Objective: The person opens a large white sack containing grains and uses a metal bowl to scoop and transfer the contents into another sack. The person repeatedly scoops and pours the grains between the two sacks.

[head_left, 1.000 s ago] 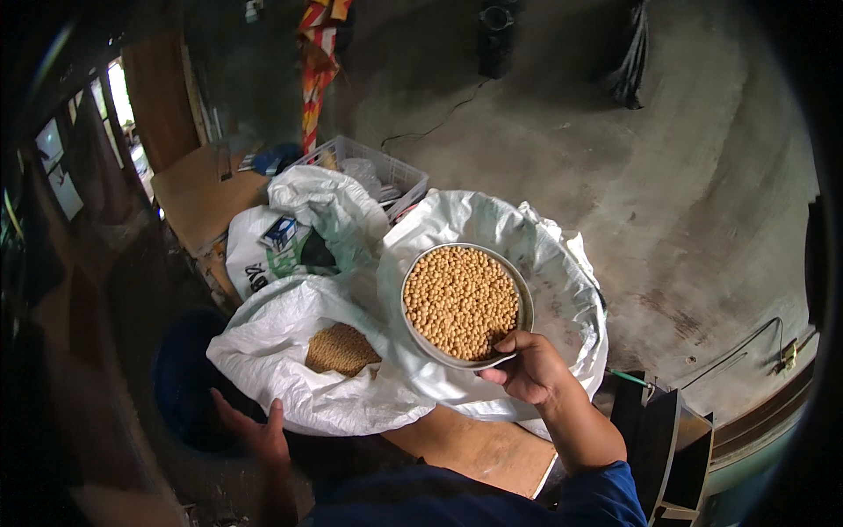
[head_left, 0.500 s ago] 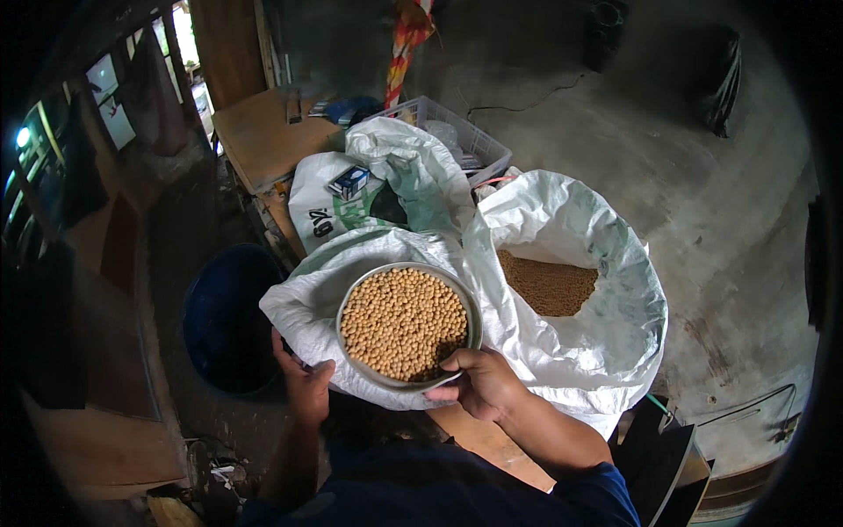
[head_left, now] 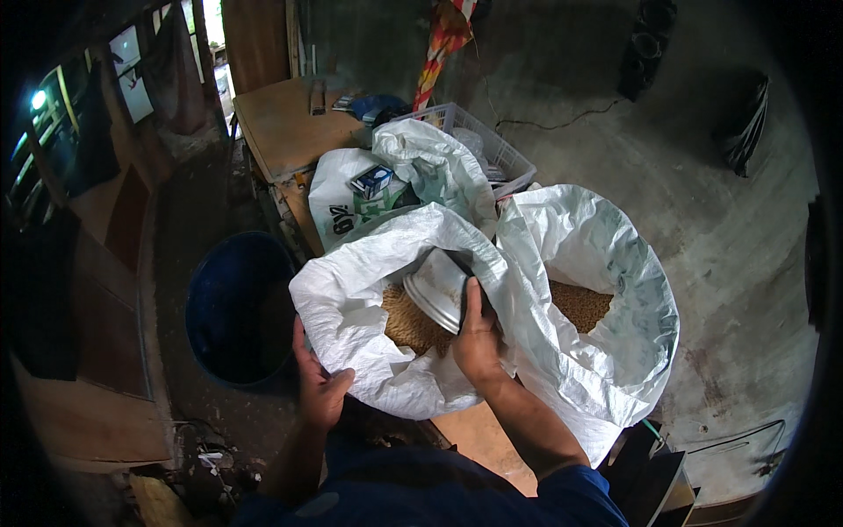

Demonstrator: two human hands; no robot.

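Observation:
A round metal bowl (head_left: 436, 288) is tipped on its side inside the mouth of the near white woven sack (head_left: 347, 272). My right hand (head_left: 479, 347) grips the bowl's right side, thumb along it. Beneath the bowl, small tan beans (head_left: 408, 325) lie in the sack. At the sack's left outer side is my left hand (head_left: 323, 391), its thumb and fingers around a bulge of the fabric; some of its fingers are hidden. What is left inside the bowl cannot be seen.
A second open white sack (head_left: 645, 290) with brown granules (head_left: 580, 306) stands at the right. Behind lie another white sack (head_left: 338, 180) with a small blue box (head_left: 372, 181) and a plastic crate (head_left: 518, 167). A dark blue barrel (head_left: 237, 307) stands left.
The bowl, level and full of tan beans before, has been turned over into the sack by my right hand. My left hand keeps its place at the sack's side. The view has shifted slightly.

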